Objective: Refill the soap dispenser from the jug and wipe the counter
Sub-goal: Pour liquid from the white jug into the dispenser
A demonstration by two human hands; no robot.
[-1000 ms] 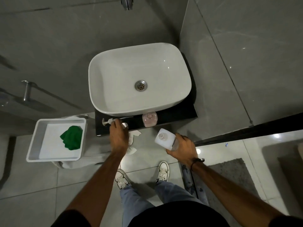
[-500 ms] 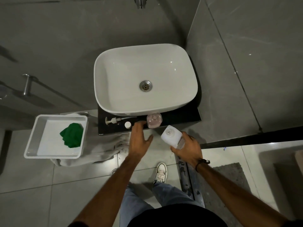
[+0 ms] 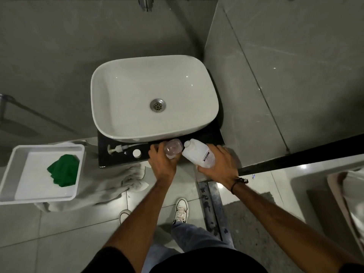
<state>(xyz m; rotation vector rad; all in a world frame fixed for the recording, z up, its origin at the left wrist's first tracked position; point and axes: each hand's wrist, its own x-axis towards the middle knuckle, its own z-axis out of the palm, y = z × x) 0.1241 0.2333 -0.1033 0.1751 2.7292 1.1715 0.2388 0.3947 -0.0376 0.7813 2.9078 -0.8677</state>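
The clear soap dispenser bottle (image 3: 173,148) stands with no pump on the black counter (image 3: 118,161) in front of the basin. My left hand (image 3: 162,164) grips it from the near side. My right hand (image 3: 220,166) holds the white refill jug (image 3: 199,153), tilted with its open spout right beside the dispenser's mouth. The pump head with its tube (image 3: 120,148) lies on the counter at the left, and a round white cap (image 3: 136,153) rests next to it. A green cloth (image 3: 63,170) lies in a white tray (image 3: 9,174) at the left.
The white basin (image 3: 122,79) fills most of the counter, leaving only a narrow front strip. A crumpled grey towel (image 3: 110,184) lies under the tray and below the counter edge. A grey tiled wall (image 3: 275,75) stands close on the right.
My left hand left the pump head on the counter, moved right and took hold of the dispenser bottle. My right hand brought the jug up beside it and tilted it.
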